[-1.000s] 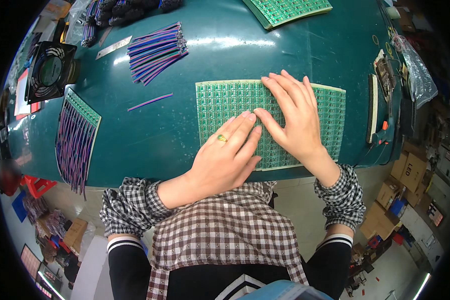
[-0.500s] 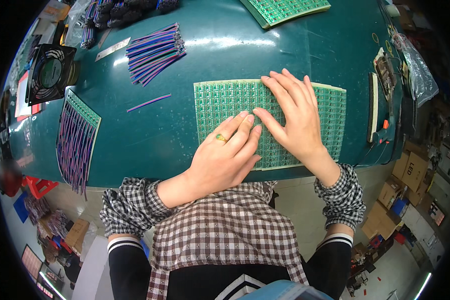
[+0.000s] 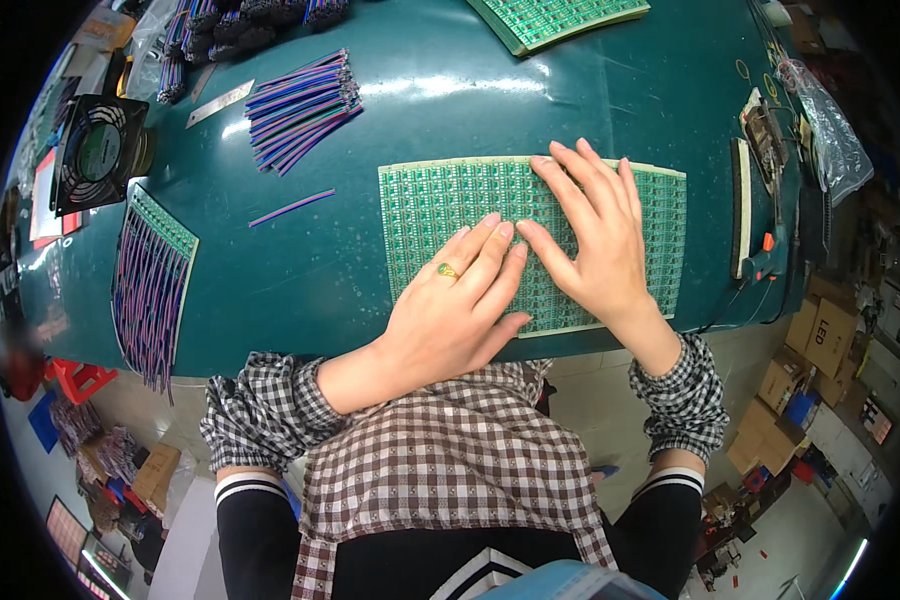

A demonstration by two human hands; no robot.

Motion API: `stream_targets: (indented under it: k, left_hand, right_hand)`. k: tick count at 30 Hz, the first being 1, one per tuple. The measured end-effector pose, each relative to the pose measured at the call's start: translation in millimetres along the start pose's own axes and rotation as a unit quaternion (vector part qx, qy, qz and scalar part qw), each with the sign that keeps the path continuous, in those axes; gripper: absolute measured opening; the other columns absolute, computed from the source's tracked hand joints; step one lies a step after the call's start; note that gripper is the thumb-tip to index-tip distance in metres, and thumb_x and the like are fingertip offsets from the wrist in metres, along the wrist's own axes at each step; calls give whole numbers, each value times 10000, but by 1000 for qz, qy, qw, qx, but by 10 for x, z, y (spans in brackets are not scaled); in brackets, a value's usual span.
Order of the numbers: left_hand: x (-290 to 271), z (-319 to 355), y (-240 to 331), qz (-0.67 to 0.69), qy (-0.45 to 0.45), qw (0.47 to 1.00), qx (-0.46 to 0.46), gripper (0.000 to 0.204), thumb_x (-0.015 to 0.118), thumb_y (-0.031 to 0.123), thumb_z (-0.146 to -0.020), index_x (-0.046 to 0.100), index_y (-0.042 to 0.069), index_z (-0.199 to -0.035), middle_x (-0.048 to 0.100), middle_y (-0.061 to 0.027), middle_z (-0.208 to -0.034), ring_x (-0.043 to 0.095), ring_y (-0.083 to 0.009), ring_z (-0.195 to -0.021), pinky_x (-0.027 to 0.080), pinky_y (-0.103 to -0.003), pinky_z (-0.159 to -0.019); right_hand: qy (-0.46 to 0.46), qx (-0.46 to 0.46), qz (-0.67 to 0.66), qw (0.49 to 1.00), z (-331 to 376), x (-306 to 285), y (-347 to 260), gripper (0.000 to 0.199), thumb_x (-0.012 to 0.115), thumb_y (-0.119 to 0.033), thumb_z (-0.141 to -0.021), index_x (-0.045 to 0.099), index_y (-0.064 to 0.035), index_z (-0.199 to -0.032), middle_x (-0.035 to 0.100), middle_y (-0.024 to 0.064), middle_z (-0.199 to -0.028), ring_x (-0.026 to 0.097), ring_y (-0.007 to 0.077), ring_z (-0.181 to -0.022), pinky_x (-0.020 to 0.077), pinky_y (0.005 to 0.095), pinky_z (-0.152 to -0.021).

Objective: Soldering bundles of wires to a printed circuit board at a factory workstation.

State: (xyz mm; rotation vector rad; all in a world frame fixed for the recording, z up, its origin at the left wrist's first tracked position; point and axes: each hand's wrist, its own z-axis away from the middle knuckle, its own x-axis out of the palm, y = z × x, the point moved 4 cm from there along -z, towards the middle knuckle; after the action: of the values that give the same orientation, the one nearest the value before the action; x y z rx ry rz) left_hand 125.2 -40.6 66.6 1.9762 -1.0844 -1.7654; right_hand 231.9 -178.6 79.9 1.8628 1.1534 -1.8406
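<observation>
On the table (image 3: 300,270), by its near edge: a green circuit board (image 3: 440,190) is lying flat, tabletop showing between it and a loose wire (image 3: 292,208) leftward.
Left hand (image 3: 450,300): fingers are resting loosely together on the board.
Right hand (image 3: 602,240): fingers are resting spread over it.
Surroundings: a wire bundle (image 3: 305,112) and fan (image 3: 100,155) are sitting left, a board stack (image 3: 575,18) beyond, an orange-tipped tool (image 3: 767,262) right.
Hands since one second ago: both are lying slightly farther right across the board.
</observation>
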Motion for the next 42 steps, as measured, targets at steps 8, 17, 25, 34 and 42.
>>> stream_targets:
  k: [8,17,25,34,42]
  left_hand:
    - [7,-4,-3,-25,-6,1000,6,636,763,307,-815,569,-19,-1326,500,-235,-1387,478,-401,-1320,436,-482,-1077]
    - [5,25,-31,5,15,1000,24,699,758,326,-819,519,-9,-1384,452,-237,-1449,416,-439,-1367,407,-531,-1088]
    - [4,111,-222,-55,-51,997,-16,873,576,643,-863,338,168,-1556,203,-189,-1633,155,-441,-1502,113,-626,-1177]
    - [96,116,-246,-106,-64,992,-25,834,494,687,-893,344,204,-1557,196,-156,-1643,120,-392,-1523,50,-619,-1185]
    - [-125,12,-88,-102,-119,986,-52,821,599,577,-891,358,142,-1544,222,-188,-1625,154,-431,-1506,112,-637,-1170]
  right_hand:
    - [1,13,-3,1000,10,-9,10,529,717,-323,-863,590,-129,-1338,537,111,-1393,449,349,-1361,244,608,-1137]
    - [96,57,4,994,97,-484,222,545,769,-244,-834,601,-83,-1327,572,140,-1371,489,339,-1332,320,501,-1133]
    - [243,237,88,937,768,-986,1035,414,710,-167,-925,617,-9,-1296,630,137,-1286,576,263,-1209,423,367,-1040]
    - [288,335,151,884,1425,-1155,1634,386,708,-243,-928,661,-85,-1278,662,89,-1254,593,225,-1143,458,334,-948]
    - [254,271,271,888,1097,-1086,1729,381,735,-284,-865,682,-98,-1193,668,134,-1167,624,317,-1076,481,405,-932]
